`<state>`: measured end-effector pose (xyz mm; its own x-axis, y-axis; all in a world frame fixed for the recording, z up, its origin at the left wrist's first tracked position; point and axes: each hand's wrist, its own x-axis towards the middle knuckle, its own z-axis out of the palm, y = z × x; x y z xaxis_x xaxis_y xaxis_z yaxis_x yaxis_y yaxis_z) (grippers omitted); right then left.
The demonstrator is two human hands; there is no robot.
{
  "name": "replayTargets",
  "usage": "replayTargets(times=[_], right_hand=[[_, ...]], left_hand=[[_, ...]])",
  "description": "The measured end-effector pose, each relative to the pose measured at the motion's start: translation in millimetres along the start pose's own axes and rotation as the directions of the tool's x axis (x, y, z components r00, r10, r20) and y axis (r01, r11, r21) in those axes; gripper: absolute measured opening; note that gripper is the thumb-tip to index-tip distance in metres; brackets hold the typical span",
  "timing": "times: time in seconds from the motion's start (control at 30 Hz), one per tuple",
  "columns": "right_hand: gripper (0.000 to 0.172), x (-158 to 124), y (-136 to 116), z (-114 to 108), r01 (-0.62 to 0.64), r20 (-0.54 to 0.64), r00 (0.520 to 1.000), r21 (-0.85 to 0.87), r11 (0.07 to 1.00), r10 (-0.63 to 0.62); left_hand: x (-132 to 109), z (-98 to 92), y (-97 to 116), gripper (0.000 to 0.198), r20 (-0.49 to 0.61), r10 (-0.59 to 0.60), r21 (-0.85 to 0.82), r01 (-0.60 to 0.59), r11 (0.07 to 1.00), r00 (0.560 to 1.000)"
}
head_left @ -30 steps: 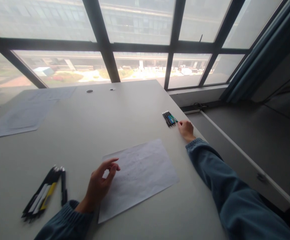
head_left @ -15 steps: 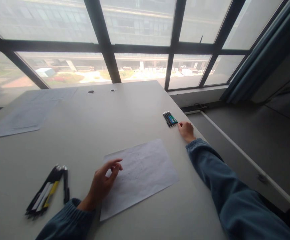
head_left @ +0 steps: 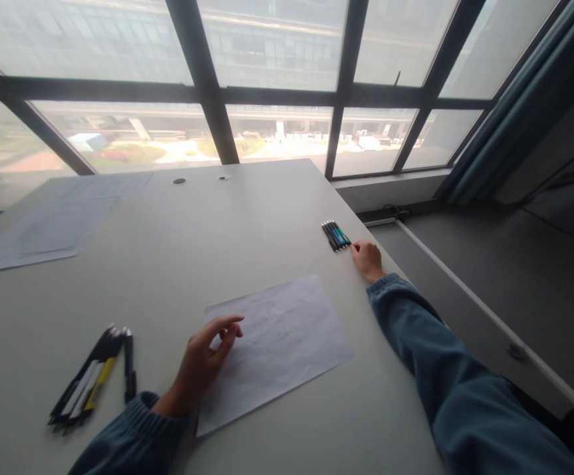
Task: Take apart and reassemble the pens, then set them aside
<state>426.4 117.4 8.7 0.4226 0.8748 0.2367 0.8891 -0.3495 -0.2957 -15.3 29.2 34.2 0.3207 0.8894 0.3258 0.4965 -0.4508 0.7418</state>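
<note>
My right hand (head_left: pixel 367 259) is closed near the table's right edge, its fingertips right at the lower end of a row of pens (head_left: pixel 336 236). Those pens lie side by side, black, blue and green. Whether the fingers pinch anything is hidden. Over the left part of a sheet of white paper (head_left: pixel 287 349) hovers or rests my left hand (head_left: pixel 206 356), with curved fingers apart and nothing in them. Faint marks show on the paper. To the left lies a bundle of black, white and yellow pens (head_left: pixel 86 382), with a single black pen (head_left: pixel 129 366) beside it.
More paper sheets (head_left: pixel 54 218) lie at the far left of the white table (head_left: pixel 247 231). Two round holes (head_left: pixel 179 181) sit near its back edge. Large windows (head_left: pixel 272 132) stand behind; a blue curtain (head_left: pixel 495 125) hangs at the right above dark floor.
</note>
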Motion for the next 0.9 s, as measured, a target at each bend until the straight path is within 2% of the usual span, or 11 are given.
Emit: replayTargets(times=[0.23,0.67,0.9], right_hand=[[0.027,0.6,-0.9,-0.4,0.001,0.003,1.000,-0.004,1.000,-0.001],[0.026,1.4,2.4,3.0,0.029,-0.017,0.999,0.003,1.000,-0.029],[0.025,2.2,6.4,6.5,0.057,-0.026,0.998,0.022,0.998,-0.056]], left_hand=[[-1.6,0.8,-2.7,0.024,0.011,-0.012,-0.021,0.012,1.000,1.000],[1.5,0.5,-1.5,0.021,0.010,0.066,-0.008,-0.066,0.998,0.998],[0.1,0.6,-0.4,0.023,0.040,0.000,-0.045,0.001,0.999,0.999]])
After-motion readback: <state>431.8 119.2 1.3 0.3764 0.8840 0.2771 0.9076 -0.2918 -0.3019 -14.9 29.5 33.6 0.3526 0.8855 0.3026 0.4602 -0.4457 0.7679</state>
